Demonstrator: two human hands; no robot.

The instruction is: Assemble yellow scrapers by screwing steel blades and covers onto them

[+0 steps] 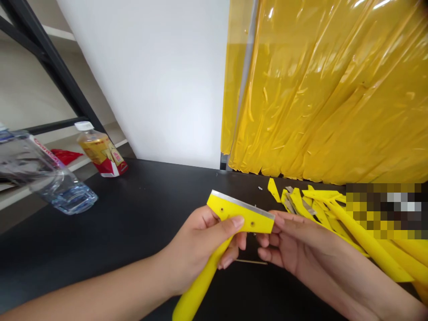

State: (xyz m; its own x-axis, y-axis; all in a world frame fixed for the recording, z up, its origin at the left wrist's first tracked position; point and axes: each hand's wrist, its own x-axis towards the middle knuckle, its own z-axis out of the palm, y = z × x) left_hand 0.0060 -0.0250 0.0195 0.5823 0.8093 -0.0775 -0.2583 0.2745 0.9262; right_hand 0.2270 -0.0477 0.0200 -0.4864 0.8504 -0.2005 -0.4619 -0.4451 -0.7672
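A yellow scraper [245, 215] with a metal blade along its top edge and two small holes is held up over the black table. My left hand [200, 243] is closed around it where handle and head meet, thumb pressed on the head. The handle slants down to the lower left. At the head's right end, my right hand [287, 238] touches the corner with thumb and index finger, its other fingers curled below. What lies behind the head is partly hidden.
Yellow scraper parts [327, 205] and handles are piled at the right. A clear bottle [63, 183] and a red-labelled bottle [102, 151] stand at the left. A thin stick [250, 262] lies on the black table [133, 209]. Yellow sheeting [327, 89] hangs behind.
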